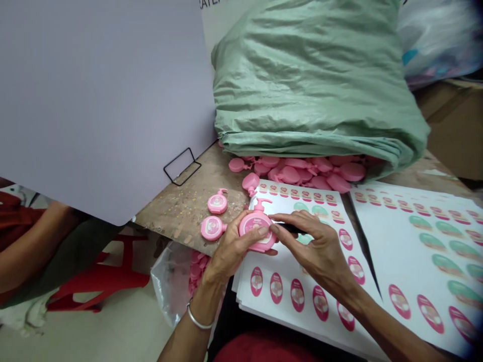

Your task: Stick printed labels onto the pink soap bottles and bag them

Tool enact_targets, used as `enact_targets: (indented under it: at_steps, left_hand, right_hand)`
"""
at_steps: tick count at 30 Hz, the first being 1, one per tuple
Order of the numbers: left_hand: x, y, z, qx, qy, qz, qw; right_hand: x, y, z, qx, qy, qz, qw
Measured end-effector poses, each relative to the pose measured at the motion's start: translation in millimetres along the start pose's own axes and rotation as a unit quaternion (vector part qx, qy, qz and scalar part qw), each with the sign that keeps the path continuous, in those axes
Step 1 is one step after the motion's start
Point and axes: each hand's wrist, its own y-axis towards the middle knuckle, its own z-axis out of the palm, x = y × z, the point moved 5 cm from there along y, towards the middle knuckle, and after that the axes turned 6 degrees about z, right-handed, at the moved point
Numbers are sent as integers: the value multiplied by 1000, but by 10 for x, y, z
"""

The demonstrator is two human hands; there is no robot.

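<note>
My left hand [236, 241] is closed around a small pink pump bottle [260, 242], its thumb pressed on the oval label at the front. Thumb and fingertips of my right hand [315, 241] pinch a slim black tool [292, 228] at the bottle's right edge; its tip is hidden, so its kind is unclear. Two more pink bottles with labels, one upper [218, 202] and one lower [212, 228], lie on the table left of my hands. Under my right hand is a sheet of stickers [287, 261] with pink ovals and green shapes.
A second sticker stack [407, 251] lies to the right. Behind, a large green sack [313, 75] spills pink bottles [290, 174] onto the table. A white board [113, 100] with a black wire stand [182, 166] rises at left, beside a person's arm [33, 246]. Below are a plastic bag [169, 286] and red stool [109, 281].
</note>
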Motion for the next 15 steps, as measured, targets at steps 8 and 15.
enact_targets:
  at_steps: [8,15]
  left_hand:
    - [61,-40,-58,-17,-2,-38,999]
    - [111,-253,-69,8,43,-68,997]
  right_hand:
    - [-110,55,-64,-31,-103,41,993]
    - [-332,124,247,22,20,143,989]
